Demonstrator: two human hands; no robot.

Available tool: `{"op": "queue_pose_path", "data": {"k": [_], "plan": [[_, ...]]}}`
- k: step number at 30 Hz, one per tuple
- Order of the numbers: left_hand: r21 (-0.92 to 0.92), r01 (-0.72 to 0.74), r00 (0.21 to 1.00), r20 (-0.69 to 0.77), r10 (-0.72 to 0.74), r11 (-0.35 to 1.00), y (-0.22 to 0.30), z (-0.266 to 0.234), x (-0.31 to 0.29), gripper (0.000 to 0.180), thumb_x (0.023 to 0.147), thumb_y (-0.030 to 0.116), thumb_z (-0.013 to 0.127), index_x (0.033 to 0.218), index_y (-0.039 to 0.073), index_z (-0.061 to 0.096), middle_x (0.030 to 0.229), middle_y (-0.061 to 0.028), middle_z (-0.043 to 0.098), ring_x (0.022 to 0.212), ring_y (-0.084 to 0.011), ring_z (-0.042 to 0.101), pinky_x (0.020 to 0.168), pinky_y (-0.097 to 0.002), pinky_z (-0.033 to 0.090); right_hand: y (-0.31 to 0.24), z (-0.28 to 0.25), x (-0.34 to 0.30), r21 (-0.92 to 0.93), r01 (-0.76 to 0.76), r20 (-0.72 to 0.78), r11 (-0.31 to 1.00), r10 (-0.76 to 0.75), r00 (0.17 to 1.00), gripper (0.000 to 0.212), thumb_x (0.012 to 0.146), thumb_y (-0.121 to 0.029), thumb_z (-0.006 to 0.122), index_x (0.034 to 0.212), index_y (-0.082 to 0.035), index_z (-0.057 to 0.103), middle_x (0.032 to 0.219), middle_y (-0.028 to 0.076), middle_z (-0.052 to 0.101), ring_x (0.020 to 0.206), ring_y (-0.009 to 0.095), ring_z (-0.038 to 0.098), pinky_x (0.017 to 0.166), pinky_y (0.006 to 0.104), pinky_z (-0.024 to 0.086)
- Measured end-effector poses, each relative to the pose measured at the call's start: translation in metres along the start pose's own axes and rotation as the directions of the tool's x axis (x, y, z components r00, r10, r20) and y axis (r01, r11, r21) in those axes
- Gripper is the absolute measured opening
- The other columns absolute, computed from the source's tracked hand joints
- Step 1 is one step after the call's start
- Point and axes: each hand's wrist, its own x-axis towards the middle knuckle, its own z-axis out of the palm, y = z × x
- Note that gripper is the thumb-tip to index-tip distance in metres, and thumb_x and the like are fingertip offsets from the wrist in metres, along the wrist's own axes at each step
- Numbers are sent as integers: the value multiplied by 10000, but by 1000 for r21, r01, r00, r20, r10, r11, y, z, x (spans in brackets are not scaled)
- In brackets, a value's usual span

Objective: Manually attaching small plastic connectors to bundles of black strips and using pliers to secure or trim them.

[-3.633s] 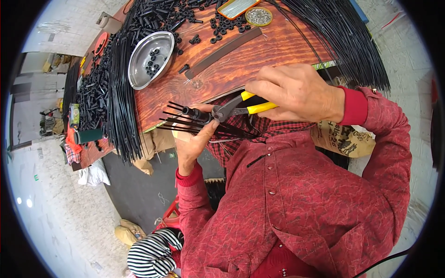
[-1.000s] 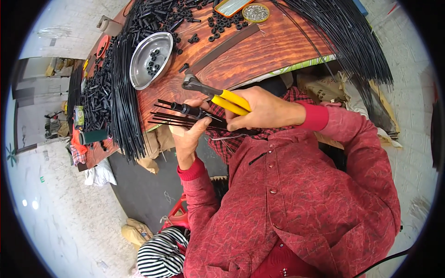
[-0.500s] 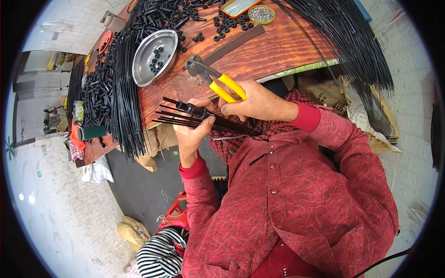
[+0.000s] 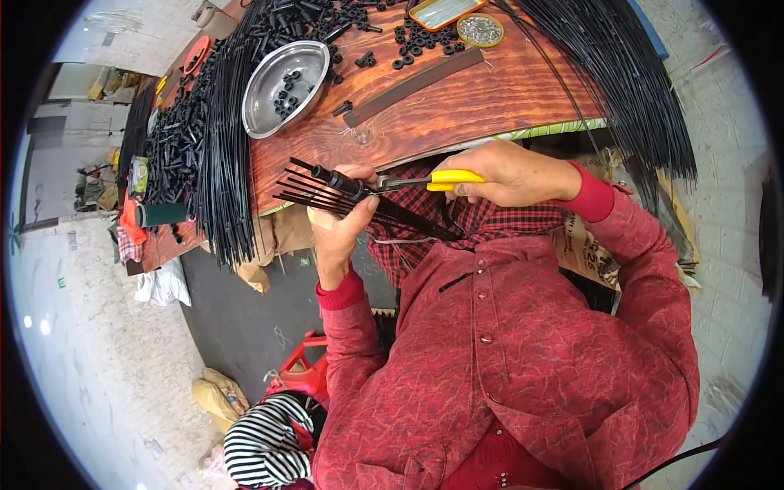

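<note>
My left hand (image 4: 339, 224) is closed round a bundle of thin black rods (image 4: 412, 222) just off the table's near edge. The rods' ends fan out to the left, and a thicker black tubular fitting (image 4: 333, 180) sits among them. In my right hand (image 4: 523, 174) is a pair of cutting pliers with yellow handles (image 4: 456, 177), gripped with the handles close together. The pliers' metal head lies against the bundle beside my left fingers; my fingers partly hide its jaws. A pale patch covers part of the left hand.
On the wooden table (image 4: 425, 110) stands a steel bowl (image 4: 257, 102) with black rings. A brown strip (image 4: 412, 86), a dish of small metal parts (image 4: 480, 30) and an orange-rimmed tray (image 4: 445, 10) lie beyond. Long black rods (image 4: 224, 163) overhang the edge. A red stool (image 4: 302, 371) stands lower left.
The pliers have turned from pointing up and away to lying level, their head now at the bundle. My right hand has closed their handles together. My left hand keeps its hold.
</note>
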Motion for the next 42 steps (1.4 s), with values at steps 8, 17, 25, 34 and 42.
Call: {"op": "queue_pose_path", "data": {"k": [8,17,25,34,42], "plan": [[105,30,998,53,-35,994,4,0,1,357,696,119,720,1006,-35,634,979,-73,619,915,-159,560,866,-295,423,-12,-17,0,-447,151,-38,882,-187,982,406,808,-27,560,1209,-84,587,1077,129,673,924,360,648,712,440,515],[66,48,998,45,-51,997,4,2,0,347,699,110,734,1005,-22,637,972,-70,620,913,-160,565,858,-287,425,-6,-15,1,-598,230,-115,768,-366,924,383,806,-51,569,1188,-80,585,937,136,688,856,339,665,655,452,518],[14,30,997,72,-31,999,2,-1,3,320,718,58,760,1012,-30,671,979,-53,636,855,-124,586,755,-249,466,-6,-16,2,-642,234,-111,730,-391,914,365,829,-87,560,1193,-93,581,903,126,673,861,327,659,652,459,500],[10,81,991,108,-82,997,-2,-5,1,387,666,136,767,990,-43,650,999,-96,604,955,-204,583,876,-321,446,-7,-16,-1,-602,204,-54,772,-295,954,237,894,-214,605,1085,-75,611,764,98,641,681,292,636,584,392,485],[-131,21,972,236,10,991,-16,-1,1,397,663,164,772,984,-36,650,1030,-139,576,958,-261,600,868,-380,477,13,-14,-10,570,-497,573,654,118,811,437,941,-396,614,967,39,634,590,45,564,443,103,509,408,241,381]]}}
